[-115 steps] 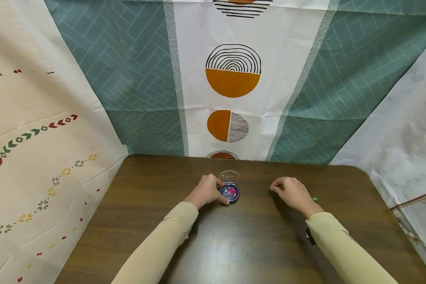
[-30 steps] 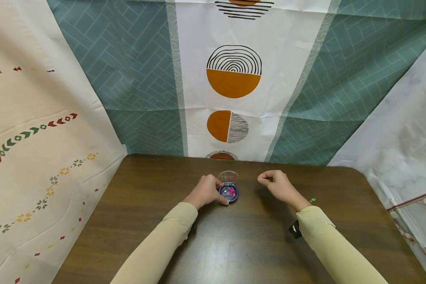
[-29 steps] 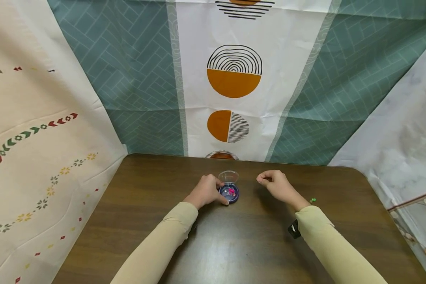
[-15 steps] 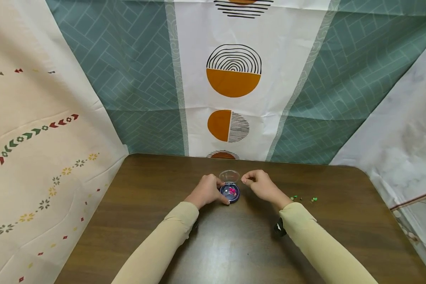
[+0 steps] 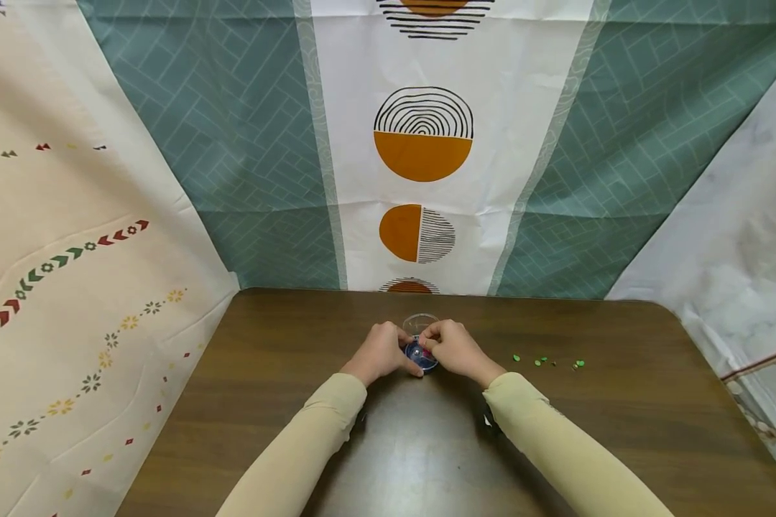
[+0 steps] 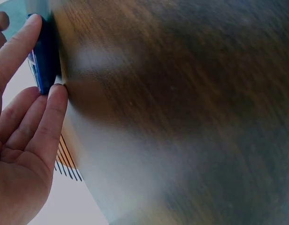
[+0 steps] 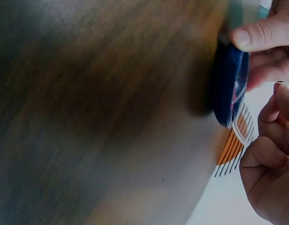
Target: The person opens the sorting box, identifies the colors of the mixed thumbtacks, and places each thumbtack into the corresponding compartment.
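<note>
A small round dark-blue case with a clear hinged lid standing up lies on the table. My left hand holds its left side between thumb and fingers; the left wrist view shows the case edge-on in that grip. Something pink is inside, partly covered by my right hand, whose fingertips are over the case's right side. In the right wrist view, my right hand pinches a tiny thin piece, its kind too small to tell.
Several tiny green pieces are scattered on the wooden table to the right of my right hand. Patterned cloth hangs behind the table's far edge, and cream cloth hangs along the left.
My right hand has moved left from beside the green pieces to over the case, uncovering more of them. My left hand keeps its grip on the case.
</note>
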Motion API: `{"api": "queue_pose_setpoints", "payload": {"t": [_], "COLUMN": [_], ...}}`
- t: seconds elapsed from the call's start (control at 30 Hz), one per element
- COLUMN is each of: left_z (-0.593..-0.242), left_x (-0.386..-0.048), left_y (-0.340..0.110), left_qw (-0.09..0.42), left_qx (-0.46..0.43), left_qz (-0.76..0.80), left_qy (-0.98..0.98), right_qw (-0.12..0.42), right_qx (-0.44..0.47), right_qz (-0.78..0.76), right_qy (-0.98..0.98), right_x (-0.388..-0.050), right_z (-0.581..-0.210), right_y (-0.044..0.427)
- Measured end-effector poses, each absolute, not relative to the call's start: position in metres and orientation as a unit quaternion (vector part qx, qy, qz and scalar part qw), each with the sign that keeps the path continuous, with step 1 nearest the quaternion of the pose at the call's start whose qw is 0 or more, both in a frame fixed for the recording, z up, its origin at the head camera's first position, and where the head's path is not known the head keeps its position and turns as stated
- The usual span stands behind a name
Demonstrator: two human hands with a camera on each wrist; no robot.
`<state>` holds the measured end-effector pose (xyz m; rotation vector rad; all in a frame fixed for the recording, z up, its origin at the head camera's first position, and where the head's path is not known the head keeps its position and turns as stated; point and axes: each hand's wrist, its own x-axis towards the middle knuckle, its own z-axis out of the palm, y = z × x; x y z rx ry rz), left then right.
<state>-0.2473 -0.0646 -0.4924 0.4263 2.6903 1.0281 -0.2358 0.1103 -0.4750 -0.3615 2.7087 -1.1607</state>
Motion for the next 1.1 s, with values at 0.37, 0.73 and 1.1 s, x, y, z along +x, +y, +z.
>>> {"api": "queue_pose_setpoints", "payload": {"t": [0.37, 0.73, 1.1], "left_z": [-0.4932, -0.4937, -0.494], "left_x": [-0.2469, -0.2463, -0.2464], "left_y": [-0.0649, -0.0649, -0.0652], "left_qw": [0.11, 0.113, 0.115], "left_qx": [0.154, 0.159, 0.163], "left_qz": [0.355, 0.357, 0.36], "left_qy": [0.915, 0.914, 0.911], "right_qw": [0.072, 0.071, 0.078], "right_qx": [-0.126, -0.135, -0.139], "right_qz": [-0.324, -0.327, -0.344], "right_qy": [0.935, 0.933, 0.925], "right_x": [-0.2346, -0.2351, -0.2338], "right_z": [-0.4804, -0.483, -0.482], "right_y": [0.1031, 0.1009, 0.0991]}}
